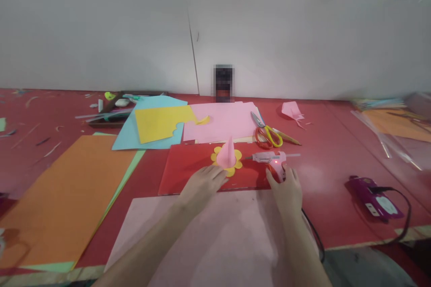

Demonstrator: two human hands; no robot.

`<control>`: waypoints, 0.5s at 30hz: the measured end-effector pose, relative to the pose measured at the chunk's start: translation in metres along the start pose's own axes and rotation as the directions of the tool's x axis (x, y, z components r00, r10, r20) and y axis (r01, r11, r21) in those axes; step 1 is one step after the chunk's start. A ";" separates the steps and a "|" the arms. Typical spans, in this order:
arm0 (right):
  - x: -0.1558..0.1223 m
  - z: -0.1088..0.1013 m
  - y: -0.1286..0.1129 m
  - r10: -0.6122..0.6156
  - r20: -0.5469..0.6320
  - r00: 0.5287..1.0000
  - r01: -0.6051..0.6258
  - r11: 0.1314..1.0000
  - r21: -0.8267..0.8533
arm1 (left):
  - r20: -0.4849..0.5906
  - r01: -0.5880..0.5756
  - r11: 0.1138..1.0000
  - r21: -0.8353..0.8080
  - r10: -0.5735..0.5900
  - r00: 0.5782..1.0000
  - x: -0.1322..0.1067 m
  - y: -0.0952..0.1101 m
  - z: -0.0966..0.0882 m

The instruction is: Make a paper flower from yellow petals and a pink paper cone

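A paper flower with a ring of yellow petals [238, 155] and a folded pink paper piece [228, 154] at its middle lies on a red sheet [188, 166]. At its lower left edge, my left hand [204, 184] rests with fingers stretched out and flat, their tips at the petals. My right hand [286, 188] has its thumb and fingers around the handle of a pink hot glue gun [269, 158], whose red light is lit. The gun lies on its side, nozzle pointing left toward the flower. Part of its handle is hidden by my fingers.
Scissors [266, 131] lie behind the glue gun. Pink [222, 121], yellow [156, 123], blue [124, 141] and orange [77, 179] paper sheets spread around. A purple power strip [375, 199] with a black cord sits at right. A tray [104, 119] holds stationery. A white partition [117, 27] stands behind.
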State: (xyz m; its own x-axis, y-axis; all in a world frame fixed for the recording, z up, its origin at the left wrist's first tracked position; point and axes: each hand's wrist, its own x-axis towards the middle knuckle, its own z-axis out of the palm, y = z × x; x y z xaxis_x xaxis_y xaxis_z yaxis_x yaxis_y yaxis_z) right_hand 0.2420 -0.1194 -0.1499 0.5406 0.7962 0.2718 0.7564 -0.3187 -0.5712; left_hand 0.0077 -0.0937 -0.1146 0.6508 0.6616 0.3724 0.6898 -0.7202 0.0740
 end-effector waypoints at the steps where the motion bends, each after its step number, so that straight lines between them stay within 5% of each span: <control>1: -0.001 0.000 0.001 -0.007 0.011 1.000 0.007 1.000 -0.002 | 0.026 -0.021 1.000 0.010 0.020 0.999 0.003 -0.001 0.003; 15: -0.003 0.002 0.005 -0.057 0.096 0.994 0.057 0.998 0.008 | 0.123 0.046 0.998 -0.051 -0.039 0.992 0.008 -0.003 0.027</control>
State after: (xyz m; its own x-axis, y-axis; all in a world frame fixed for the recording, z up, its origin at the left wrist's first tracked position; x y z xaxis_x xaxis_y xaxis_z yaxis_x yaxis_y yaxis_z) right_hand 0.2436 -0.1226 -0.1548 0.4586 0.8587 0.2288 0.7828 -0.2685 -0.5613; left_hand 0.0191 -0.0803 -0.1365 0.6572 0.7101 0.2526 0.7020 -0.6987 0.1378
